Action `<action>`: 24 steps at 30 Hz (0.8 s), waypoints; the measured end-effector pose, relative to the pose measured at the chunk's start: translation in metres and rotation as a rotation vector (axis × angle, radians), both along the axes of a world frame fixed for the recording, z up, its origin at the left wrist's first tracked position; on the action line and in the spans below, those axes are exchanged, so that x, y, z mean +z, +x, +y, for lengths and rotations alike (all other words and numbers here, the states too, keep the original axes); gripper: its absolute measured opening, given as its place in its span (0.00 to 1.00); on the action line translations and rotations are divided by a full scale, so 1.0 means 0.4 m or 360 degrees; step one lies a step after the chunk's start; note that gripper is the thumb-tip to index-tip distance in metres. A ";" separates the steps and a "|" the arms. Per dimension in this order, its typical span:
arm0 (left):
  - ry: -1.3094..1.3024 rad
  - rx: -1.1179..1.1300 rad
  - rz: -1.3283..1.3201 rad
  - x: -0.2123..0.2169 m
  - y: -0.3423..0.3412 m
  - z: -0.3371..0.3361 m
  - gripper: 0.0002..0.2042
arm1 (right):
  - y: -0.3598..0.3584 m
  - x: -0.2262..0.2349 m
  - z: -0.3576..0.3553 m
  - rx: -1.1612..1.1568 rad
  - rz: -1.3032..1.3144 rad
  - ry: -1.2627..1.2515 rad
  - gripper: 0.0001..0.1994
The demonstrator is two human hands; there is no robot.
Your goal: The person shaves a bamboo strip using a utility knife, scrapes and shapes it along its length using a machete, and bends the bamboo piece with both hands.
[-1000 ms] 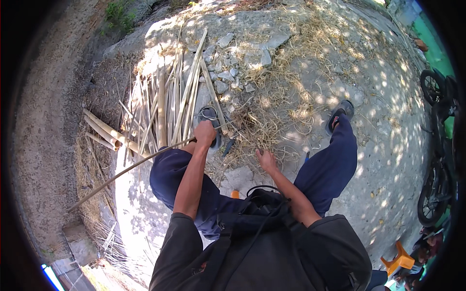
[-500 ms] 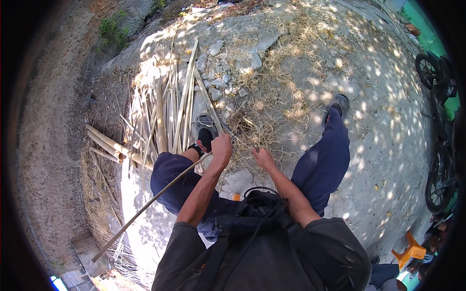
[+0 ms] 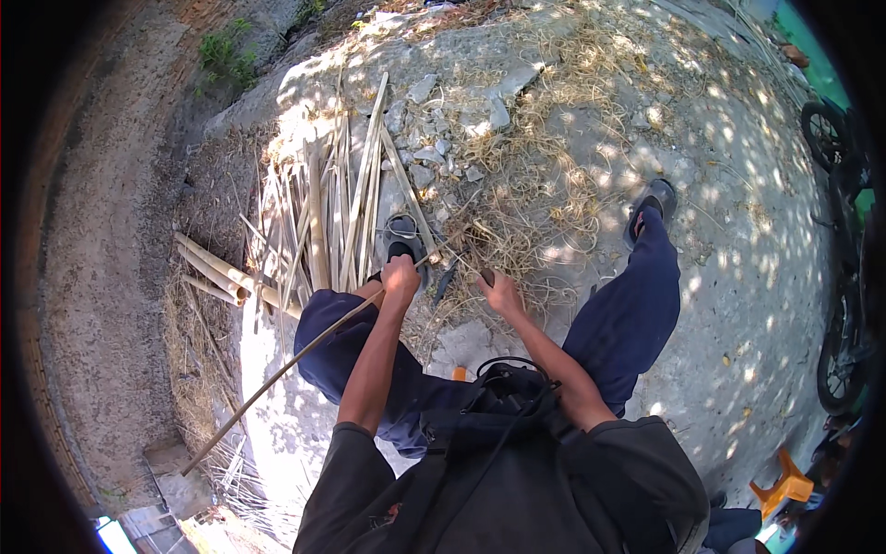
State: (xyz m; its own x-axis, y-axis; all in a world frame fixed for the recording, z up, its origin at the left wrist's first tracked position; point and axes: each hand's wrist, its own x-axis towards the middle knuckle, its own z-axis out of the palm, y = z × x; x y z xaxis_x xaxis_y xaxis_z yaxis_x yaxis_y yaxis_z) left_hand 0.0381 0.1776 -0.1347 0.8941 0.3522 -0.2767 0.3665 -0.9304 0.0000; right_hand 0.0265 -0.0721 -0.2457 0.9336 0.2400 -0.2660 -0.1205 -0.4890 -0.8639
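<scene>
My left hand is closed round a long thin bamboo strip. The strip slants from the fist down past my left thigh to the lower left; its other end reaches toward the ground between my feet. To its right, my right hand is closed on a small dark tool, mostly hidden by the fingers, so its kind is unclear. The hands are apart. Just beyond the left fist is my left shoe, with a flat bamboo slat leading up from beside it.
Split bamboo slats lie piled at the left, beside thicker bamboo poles. Curly shavings and broken stones cover the ground ahead. Motorcycles stand at the far right, with an orange stool nearer.
My left hand has moved slightly left with the bamboo strip, and its lower-left end has risen a little. My right hand stays closed on the dark tool. The whole view has shifted slightly.
</scene>
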 end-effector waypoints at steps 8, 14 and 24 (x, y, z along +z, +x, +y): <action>-0.0066 0.0093 -0.0031 -0.014 0.001 0.033 0.08 | -0.020 -0.019 0.014 -0.0232 -0.0191 0.0112 0.19; -0.0025 0.0102 0.0014 -0.013 0.001 0.049 0.09 | -0.037 -0.089 -0.062 0.0081 0.0412 -0.0196 0.24; -0.0118 0.0164 0.0106 0.058 0.037 0.000 0.11 | 0.002 0.029 0.000 -0.0081 -0.0072 0.0121 0.26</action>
